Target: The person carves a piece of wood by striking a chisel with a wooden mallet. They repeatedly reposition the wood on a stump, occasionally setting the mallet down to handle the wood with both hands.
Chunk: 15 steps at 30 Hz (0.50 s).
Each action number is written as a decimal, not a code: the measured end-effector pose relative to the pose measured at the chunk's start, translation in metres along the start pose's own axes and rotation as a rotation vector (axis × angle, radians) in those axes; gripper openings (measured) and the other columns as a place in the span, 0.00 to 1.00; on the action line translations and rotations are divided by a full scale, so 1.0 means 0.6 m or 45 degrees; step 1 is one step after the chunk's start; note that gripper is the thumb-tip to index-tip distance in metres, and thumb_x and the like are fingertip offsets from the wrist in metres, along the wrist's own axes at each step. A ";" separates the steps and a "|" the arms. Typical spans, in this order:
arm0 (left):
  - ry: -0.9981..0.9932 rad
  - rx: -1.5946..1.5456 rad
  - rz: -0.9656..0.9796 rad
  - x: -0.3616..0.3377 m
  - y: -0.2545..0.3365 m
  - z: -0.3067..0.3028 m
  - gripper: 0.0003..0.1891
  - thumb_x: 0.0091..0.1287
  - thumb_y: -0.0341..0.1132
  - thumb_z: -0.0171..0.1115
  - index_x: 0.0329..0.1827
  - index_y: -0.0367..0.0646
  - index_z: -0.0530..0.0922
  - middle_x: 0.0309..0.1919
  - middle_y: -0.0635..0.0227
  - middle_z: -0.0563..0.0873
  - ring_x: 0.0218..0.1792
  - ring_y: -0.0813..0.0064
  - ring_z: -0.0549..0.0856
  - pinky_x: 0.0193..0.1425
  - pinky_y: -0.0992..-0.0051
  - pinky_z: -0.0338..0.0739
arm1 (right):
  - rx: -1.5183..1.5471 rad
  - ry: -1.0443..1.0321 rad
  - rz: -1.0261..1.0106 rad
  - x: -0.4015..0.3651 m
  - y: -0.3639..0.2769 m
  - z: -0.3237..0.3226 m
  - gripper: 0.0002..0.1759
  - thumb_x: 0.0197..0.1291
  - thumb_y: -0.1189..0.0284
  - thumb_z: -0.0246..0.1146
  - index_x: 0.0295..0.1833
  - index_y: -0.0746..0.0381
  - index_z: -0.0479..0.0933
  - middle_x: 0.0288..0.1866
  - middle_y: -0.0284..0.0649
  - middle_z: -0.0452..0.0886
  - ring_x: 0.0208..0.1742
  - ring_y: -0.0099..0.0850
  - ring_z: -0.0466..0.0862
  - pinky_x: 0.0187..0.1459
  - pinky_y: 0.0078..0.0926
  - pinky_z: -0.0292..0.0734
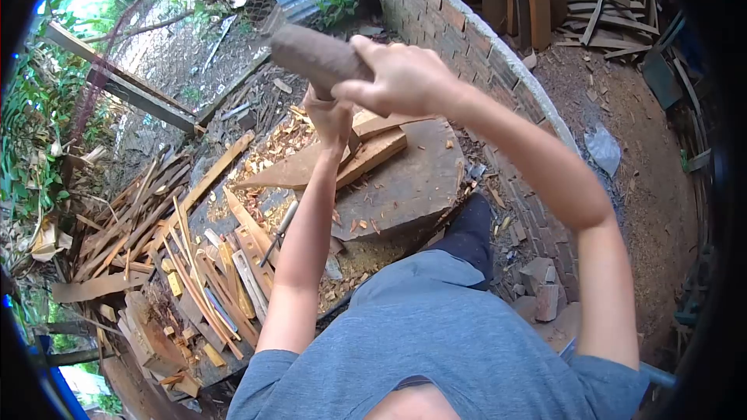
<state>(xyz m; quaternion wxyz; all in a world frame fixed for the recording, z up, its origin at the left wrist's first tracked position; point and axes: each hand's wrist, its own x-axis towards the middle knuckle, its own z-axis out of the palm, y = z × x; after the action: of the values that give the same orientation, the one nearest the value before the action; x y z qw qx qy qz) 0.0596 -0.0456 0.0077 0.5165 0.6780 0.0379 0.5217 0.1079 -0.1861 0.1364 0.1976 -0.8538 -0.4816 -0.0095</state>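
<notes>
My right hand (401, 78) is wrapped round a thick, dark wooden mallet (315, 56), raised and tilted in front of me. Just below it, my left hand (328, 118) is closed, its fingers partly hidden behind the mallet. What it grips cannot be made out; a dark edge shows beside the wrist. Beneath the hands, a pale wooden block (377, 154) and a pointed board (284, 172) lie on a round tree stump (412, 198). Wood chips are scattered on the stump.
Left of the stump lie several wood strips and offcuts (226, 280), with a long plank (204, 187) among them. A low curved brick wall (467, 39) runs behind and to the right. Beyond it are a plastic bag (603, 149) and stacked boards (611, 12).
</notes>
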 end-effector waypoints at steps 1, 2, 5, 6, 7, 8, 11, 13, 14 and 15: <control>0.024 -0.032 -0.094 0.001 -0.012 0.003 0.07 0.60 0.27 0.69 0.35 0.38 0.78 0.26 0.73 0.82 0.27 0.83 0.79 0.35 0.78 0.75 | -0.092 -0.084 0.055 0.005 0.003 -0.028 0.46 0.60 0.38 0.54 0.72 0.64 0.66 0.46 0.57 0.85 0.48 0.47 0.88 0.51 0.39 0.82; 0.035 -0.045 -0.076 0.009 -0.017 0.006 0.07 0.60 0.27 0.69 0.35 0.38 0.78 0.26 0.73 0.82 0.27 0.83 0.79 0.35 0.78 0.75 | -0.208 -0.114 0.052 0.001 -0.013 -0.063 0.44 0.60 0.38 0.56 0.67 0.65 0.70 0.43 0.56 0.85 0.45 0.46 0.88 0.47 0.39 0.82; -0.025 -0.114 -0.359 -0.011 -0.013 -0.001 0.06 0.58 0.27 0.68 0.34 0.38 0.78 0.26 0.72 0.83 0.26 0.83 0.79 0.33 0.77 0.75 | 0.181 0.183 -0.012 -0.003 -0.028 -0.087 0.46 0.58 0.40 0.58 0.70 0.66 0.67 0.40 0.54 0.86 0.41 0.46 0.89 0.47 0.43 0.83; -0.019 -0.110 -0.372 -0.015 -0.019 -0.003 0.06 0.58 0.27 0.68 0.34 0.38 0.78 0.26 0.72 0.83 0.26 0.83 0.79 0.33 0.77 0.75 | 0.184 0.168 -0.011 -0.008 -0.031 -0.080 0.46 0.58 0.40 0.58 0.70 0.66 0.67 0.40 0.54 0.86 0.41 0.46 0.89 0.47 0.43 0.83; -0.059 -0.031 -0.291 -0.017 -0.025 -0.007 0.06 0.57 0.27 0.69 0.33 0.38 0.78 0.25 0.72 0.83 0.26 0.83 0.79 0.33 0.77 0.75 | 0.141 0.251 -0.058 -0.015 -0.034 -0.068 0.40 0.60 0.41 0.58 0.63 0.64 0.69 0.35 0.49 0.84 0.36 0.40 0.87 0.39 0.39 0.81; -0.108 0.050 -0.205 -0.019 -0.026 -0.013 0.07 0.56 0.28 0.70 0.33 0.38 0.78 0.24 0.72 0.83 0.25 0.83 0.79 0.32 0.77 0.75 | 0.102 0.343 -0.102 -0.020 -0.035 -0.055 0.35 0.62 0.41 0.57 0.56 0.63 0.71 0.29 0.45 0.81 0.31 0.34 0.85 0.31 0.35 0.78; -0.096 -0.028 -0.217 -0.023 -0.016 0.000 0.07 0.55 0.28 0.70 0.32 0.38 0.79 0.23 0.72 0.83 0.25 0.82 0.79 0.32 0.77 0.75 | -0.115 -0.098 0.051 -0.013 -0.010 -0.044 0.36 0.60 0.44 0.60 0.60 0.64 0.71 0.32 0.46 0.85 0.35 0.37 0.87 0.37 0.36 0.83; -0.063 -0.003 -0.252 -0.020 -0.022 0.005 0.05 0.61 0.26 0.66 0.33 0.39 0.77 0.23 0.75 0.81 0.21 0.88 0.78 0.23 0.83 0.70 | -0.020 0.041 -0.002 -0.017 -0.014 -0.080 0.39 0.59 0.43 0.60 0.64 0.64 0.70 0.34 0.49 0.86 0.38 0.41 0.89 0.40 0.39 0.84; -0.052 -0.005 -0.258 -0.018 -0.019 0.005 0.05 0.61 0.26 0.66 0.33 0.39 0.77 0.23 0.75 0.81 0.21 0.88 0.78 0.23 0.83 0.70 | 0.173 0.152 -0.006 -0.022 -0.019 -0.088 0.38 0.59 0.44 0.61 0.64 0.64 0.70 0.33 0.50 0.86 0.38 0.42 0.89 0.41 0.40 0.84; -0.071 0.014 -0.319 -0.017 -0.015 0.003 0.06 0.59 0.28 0.68 0.33 0.38 0.78 0.24 0.72 0.83 0.24 0.84 0.80 0.28 0.79 0.73 | 0.274 0.328 -0.102 -0.026 -0.021 -0.091 0.37 0.58 0.46 0.62 0.64 0.63 0.70 0.32 0.50 0.85 0.37 0.44 0.89 0.43 0.41 0.84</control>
<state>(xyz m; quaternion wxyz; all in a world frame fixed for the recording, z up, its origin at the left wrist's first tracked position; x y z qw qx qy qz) 0.0607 -0.0487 -0.0054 0.5748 0.6849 0.1107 0.4338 0.0986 -0.2120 0.1879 0.3475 -0.7995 -0.4842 -0.0749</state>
